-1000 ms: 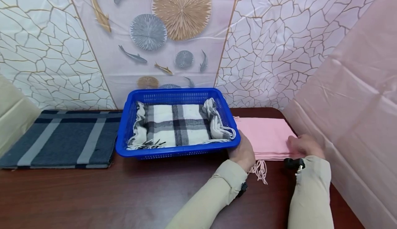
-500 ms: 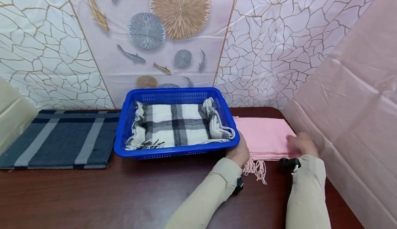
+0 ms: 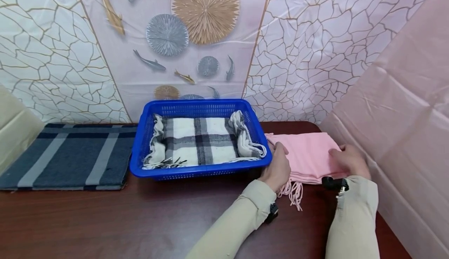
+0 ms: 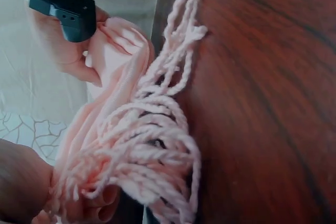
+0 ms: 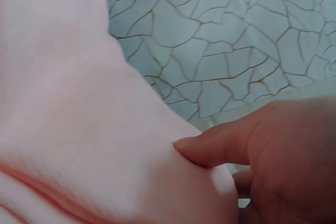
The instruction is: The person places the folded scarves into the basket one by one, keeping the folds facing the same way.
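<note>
A folded pink scarf (image 3: 310, 153) with twisted fringe (image 3: 294, 194) lies at the right of the table, beside the basket. My left hand (image 3: 277, 167) grips its left end; the left wrist view shows fingertips under the fringed edge (image 4: 152, 150). On the opposite end, my right hand (image 3: 352, 161) pinches the scarf, thumb on top and fingers beneath, as the right wrist view shows with the pink cloth (image 5: 94, 114). The cloth bends slightly between both hands. A blue plastic basket (image 3: 200, 169) holds a folded black, grey and white checked scarf (image 3: 214, 149).
On the left lies a folded dark blue-grey striped cloth (image 3: 80, 157). The dark brown table (image 3: 122, 224) runs up to a patterned backdrop (image 3: 298, 56). A pale pink cloth wall (image 3: 403, 146) stands close to my right hand.
My left thumb has come up over the scarf's left end, which was hidden by the basket side. Both hands shift slightly right, and the scarf moves and creases between them.
</note>
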Demonstrator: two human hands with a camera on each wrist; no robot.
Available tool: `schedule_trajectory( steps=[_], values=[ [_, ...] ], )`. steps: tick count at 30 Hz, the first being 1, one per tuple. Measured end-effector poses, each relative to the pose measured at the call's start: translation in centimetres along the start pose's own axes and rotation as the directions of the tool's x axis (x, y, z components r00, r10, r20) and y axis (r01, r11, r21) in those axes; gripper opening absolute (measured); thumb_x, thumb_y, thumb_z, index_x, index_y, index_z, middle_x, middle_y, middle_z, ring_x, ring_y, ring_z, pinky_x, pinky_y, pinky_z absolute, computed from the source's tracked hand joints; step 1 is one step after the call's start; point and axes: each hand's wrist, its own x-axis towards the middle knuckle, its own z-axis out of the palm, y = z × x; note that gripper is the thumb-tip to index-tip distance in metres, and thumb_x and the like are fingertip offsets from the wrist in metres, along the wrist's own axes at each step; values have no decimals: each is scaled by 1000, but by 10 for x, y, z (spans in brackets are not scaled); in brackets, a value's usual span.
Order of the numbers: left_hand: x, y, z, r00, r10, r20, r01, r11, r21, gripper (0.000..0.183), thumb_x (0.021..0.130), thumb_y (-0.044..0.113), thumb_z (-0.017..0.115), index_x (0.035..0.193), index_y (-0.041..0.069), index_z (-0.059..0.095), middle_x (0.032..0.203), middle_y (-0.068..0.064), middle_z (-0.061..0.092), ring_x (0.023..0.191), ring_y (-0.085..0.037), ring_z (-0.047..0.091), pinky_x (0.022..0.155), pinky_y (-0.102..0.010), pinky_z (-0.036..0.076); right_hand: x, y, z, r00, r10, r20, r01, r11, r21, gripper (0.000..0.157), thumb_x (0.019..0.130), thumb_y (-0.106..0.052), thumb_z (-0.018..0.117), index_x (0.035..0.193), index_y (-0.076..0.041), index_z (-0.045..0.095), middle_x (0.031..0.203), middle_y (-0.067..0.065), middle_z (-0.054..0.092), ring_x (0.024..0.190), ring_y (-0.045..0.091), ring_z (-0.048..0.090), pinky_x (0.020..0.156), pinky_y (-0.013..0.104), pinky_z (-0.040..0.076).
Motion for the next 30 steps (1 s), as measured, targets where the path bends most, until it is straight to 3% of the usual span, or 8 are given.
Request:
schedule_trajectory(
  steps=[2,3,7,11,17,21,30],
  values=[
    [-1,2,-2,1000,4,15,-4,1000,11,17,89,-3,57,96,12,61,90,2,49,81,-8,48,74,-15,40,-1,-2,-2,1000,-9,-15,9,1000,-7,55,103,-31,44,125,18,49,112,35,57,97,39,56,74,31,44],
    [-2,3,-3,999,38,-3,-37,994,107,21,88,-3,59,96,17,61,95,1,49,86,-9,48,77,-15,40,-2,-3,-3,1000,-15,-19,14,1000,-11,55,103,-32,43,126,18,49,114,36,56,99,41,55,74,32,44],
    [-5,7,-5,998,57,13,-58,994,90,22,90,-3,57,98,18,62,106,-3,52,90,-12,53,75,-15,42,-6,-9,-9,999,-9,-31,9,1000,9,55,105,-33,41,129,17,45,117,37,53,102,43,55,74,30,45],
    [-8,14,-5,993,114,30,-118,981,152,21,93,-2,58,101,17,63,116,-7,51,102,-16,57,83,-17,47,-12,-14,-15,998,-12,-70,14,1000,24,53,104,-31,43,127,17,46,118,38,53,102,44,55,72,28,46],
    [-11,25,-11,987,137,90,-153,963,222,24,94,1,60,107,20,63,117,-5,48,113,-17,55,97,-20,47,-19,-19,-25,993,-38,-115,38,999,-4,54,105,-30,42,127,19,46,121,39,51,101,45,53,76,34,41],
    [-13,33,-17,981,140,133,-169,955,242,26,94,2,61,112,20,62,117,-5,46,114,-17,53,97,-20,47,-22,-24,-29,990,-52,-131,48,998,-29,56,105,-31,42,130,18,47,124,40,52,104,47,53,77,35,40],
    [-12,49,-35,977,176,117,-201,946,253,28,96,3,59,116,21,62,117,-4,46,112,-16,51,99,-20,46,-33,-37,-37,979,-58,-197,56,998,-14,57,104,-35,40,129,16,49,123,38,54,101,45,54,74,35,39]
  ],
)
